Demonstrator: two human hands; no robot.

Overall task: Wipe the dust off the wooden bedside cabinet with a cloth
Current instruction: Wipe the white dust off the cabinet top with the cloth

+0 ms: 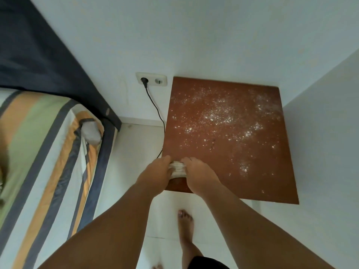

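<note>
Both grips are closed on one small white cloth (pixel 177 169), bunched between them: the left hand (pixel 155 175) pinches its left side, the right hand (pixel 200 176) its right, fingers curled over the fabric so only a crumpled strip shows between the knuckles. Held this way, the cloth looks as though it is being gathered or folded into a pad before the wipe begins, rather than pressed flat for a stroke. The hands sit over the near-left corner of the wooden bedside cabinet (pixel 194 152), the part of the top that looks barest; I cannot tell whether the cloth touches the wood.

Both forearms reach forward and converge, wrists nearly level, backs of the hands up.

The dust (pixel 219 115), white specks and clumps, lies thickest across the middle and toward the far-right of the top, with a smaller patch near the right front, well apart from the cloth. Starting at the near corner would let strokes run outward into it.

The cabinet stands against the wall, a power cable (pixel 155 107) hanging just beside its left edge, a striped bed (pixel 38 152) farther left.
</note>
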